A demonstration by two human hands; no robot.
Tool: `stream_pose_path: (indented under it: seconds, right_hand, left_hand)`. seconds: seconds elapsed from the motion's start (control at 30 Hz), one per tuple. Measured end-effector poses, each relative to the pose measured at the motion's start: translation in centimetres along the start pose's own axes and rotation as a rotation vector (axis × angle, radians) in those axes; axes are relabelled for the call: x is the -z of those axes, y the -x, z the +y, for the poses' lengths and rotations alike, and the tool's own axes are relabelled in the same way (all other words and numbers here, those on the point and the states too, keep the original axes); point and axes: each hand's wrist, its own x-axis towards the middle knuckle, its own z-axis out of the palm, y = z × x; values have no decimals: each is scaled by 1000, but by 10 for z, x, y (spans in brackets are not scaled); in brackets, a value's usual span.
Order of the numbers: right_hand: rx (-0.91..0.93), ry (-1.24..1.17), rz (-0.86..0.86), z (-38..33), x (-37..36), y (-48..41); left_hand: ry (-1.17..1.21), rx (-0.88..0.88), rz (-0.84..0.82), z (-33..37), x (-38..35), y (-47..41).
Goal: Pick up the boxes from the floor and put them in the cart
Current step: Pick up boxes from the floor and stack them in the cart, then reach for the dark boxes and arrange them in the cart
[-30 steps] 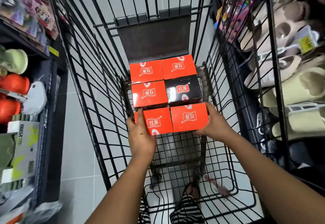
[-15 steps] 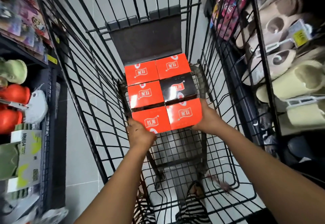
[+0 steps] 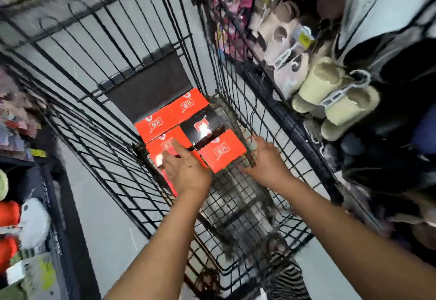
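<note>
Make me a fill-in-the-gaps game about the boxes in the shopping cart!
1. Among the red boxes in the cart, one box is ____.
2. The slippers hang on the ____ side of the cart.
3. The hand spread flat over the red boxes is the person's ____ one.

Missing words: black; right; left.
</note>
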Motion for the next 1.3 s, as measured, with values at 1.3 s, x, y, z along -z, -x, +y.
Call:
stream_pose_path:
  seconds: [1.3]
  right_hand:
    - [-1469,-1228,785,272,-332,781]
  left_hand:
    - [-1487,-1983,-793,-39,-197,735]
